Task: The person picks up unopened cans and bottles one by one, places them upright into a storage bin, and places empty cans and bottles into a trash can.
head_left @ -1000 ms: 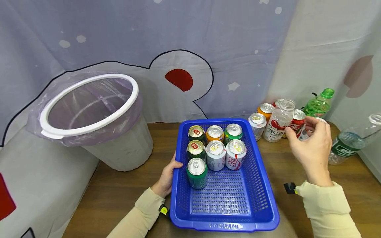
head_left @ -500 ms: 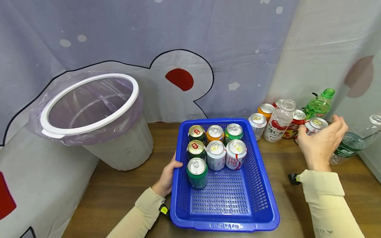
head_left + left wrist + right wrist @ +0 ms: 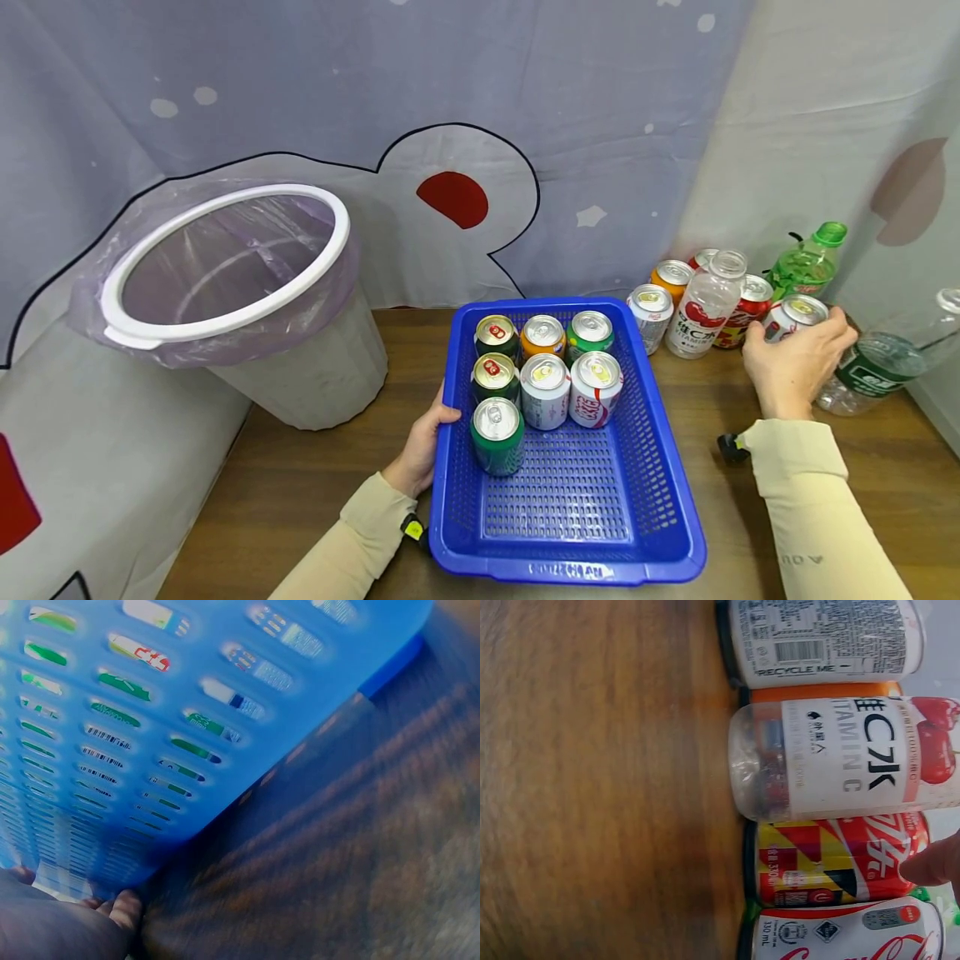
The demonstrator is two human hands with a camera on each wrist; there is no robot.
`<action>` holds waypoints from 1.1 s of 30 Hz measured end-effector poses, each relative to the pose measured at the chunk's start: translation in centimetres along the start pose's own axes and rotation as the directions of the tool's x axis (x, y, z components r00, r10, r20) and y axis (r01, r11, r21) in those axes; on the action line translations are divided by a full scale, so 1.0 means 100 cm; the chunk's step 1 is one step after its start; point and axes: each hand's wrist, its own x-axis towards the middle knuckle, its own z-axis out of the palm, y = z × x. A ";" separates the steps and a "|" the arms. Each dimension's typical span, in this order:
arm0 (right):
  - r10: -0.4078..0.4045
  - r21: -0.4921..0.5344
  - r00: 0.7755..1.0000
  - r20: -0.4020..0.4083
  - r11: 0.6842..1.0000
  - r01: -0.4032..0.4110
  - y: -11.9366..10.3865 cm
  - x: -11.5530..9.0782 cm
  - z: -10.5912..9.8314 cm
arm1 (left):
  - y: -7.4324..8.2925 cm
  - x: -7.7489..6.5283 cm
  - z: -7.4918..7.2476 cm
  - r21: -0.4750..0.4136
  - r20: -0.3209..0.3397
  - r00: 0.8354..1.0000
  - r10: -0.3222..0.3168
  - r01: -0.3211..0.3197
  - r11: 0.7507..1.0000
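My left hand (image 3: 415, 450) grips the left rim of a blue plastic basket (image 3: 573, 571), thumb over the edge and fingers outside. In the left wrist view, fingertips (image 3: 126, 907) lie low against the slotted wall. Several drink cans, among them a green can (image 3: 497, 442), stand upright inside, towards the back. On the right, my right hand (image 3: 798, 367) is spread around a white Coca-Cola can (image 3: 783, 325) standing on the table. Its thumb (image 3: 937, 862) overlaps a red Coca-Cola can (image 3: 840, 859) in the right wrist view, apart from the white can. The other fingers are partly hidden.
Left of the white can stands a clear vitamin-water bottle (image 3: 697, 321), near an orange can (image 3: 670, 279) and a silver can (image 3: 650, 317). A green bottle (image 3: 806, 262) and a tilted clear bottle (image 3: 873, 367) are at the right. A lined bin (image 3: 322, 375) stands left.
My right hand has swung out to the right, then come back in lower around the white can. The tilted bottle's base has shifted slightly left. The left hand and basket stay put.
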 end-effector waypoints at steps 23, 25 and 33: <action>0.099 -0.082 0.994 0.048 0.992 -0.095 0.007 0.003 0.004 | -0.003 -0.001 0.000 -0.005 -0.016 1.000 -0.004 0.004 1.000; 0.102 -0.082 0.993 0.056 0.992 -0.098 0.007 0.000 0.003 | -0.003 -0.001 -0.001 -0.006 -0.010 1.000 -0.005 0.005 1.000; 0.055 -0.094 0.994 0.092 0.995 -0.046 -0.003 -0.019 -0.009 | -0.002 0.000 0.000 -0.012 -0.011 1.000 0.002 -0.002 1.000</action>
